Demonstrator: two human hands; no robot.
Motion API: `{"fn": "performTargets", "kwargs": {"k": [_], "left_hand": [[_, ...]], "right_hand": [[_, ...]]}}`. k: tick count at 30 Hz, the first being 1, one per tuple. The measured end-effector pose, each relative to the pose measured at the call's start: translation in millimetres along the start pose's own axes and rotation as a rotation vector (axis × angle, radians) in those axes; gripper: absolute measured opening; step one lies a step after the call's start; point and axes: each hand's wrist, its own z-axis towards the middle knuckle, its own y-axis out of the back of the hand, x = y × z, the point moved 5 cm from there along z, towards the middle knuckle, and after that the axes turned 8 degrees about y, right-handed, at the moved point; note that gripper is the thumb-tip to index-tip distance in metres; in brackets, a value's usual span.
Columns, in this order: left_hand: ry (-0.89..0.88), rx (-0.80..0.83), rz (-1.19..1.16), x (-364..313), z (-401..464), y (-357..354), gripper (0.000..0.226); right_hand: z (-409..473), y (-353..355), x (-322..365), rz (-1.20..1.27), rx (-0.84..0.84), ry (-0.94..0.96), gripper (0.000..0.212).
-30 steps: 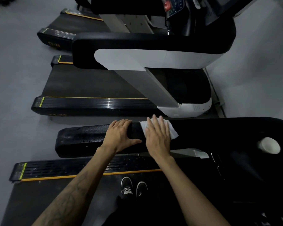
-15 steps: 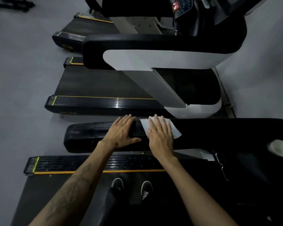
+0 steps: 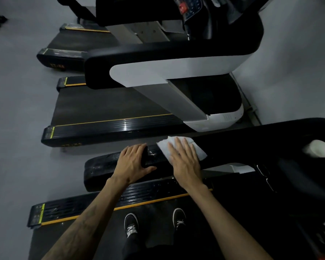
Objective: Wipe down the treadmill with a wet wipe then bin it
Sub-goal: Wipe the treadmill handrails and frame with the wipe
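Your right hand (image 3: 186,162) lies flat with straight fingers, pressing the one white wet wipe (image 3: 178,147) onto the black handrail (image 3: 105,166) of the treadmill you stand on. Your left hand (image 3: 132,163) sits just left of it on the same rail, fingers draped over the far edge and thumb spread along the near side, grasping the rail loosely. Your two black shoes (image 3: 131,225) stand on the belt below. One white roll-like object (image 3: 318,148), blurred, rests on the dark console at right. Two more treadmills (image 3: 109,107) stand farther off on the grey floor (image 3: 17,102), making three in all.
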Motion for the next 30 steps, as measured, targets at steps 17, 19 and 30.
{"fn": "performTargets", "kwargs": {"k": [17,19,30], "left_hand": [[0.0,-0.109,-0.161,7,2,-4,0.081],[0.007,-0.111,-0.161,7,2,-5,0.082],[-0.007,-0.123,-0.189,6,3,-5,0.08]], "right_hand": [[-11,0,15,-0.04,0.067,0.067,0.053],[-8,6,5,-0.023,0.049,-0.026,0.052],[-3,1,17,-0.053,0.085,0.136,0.052]]}}
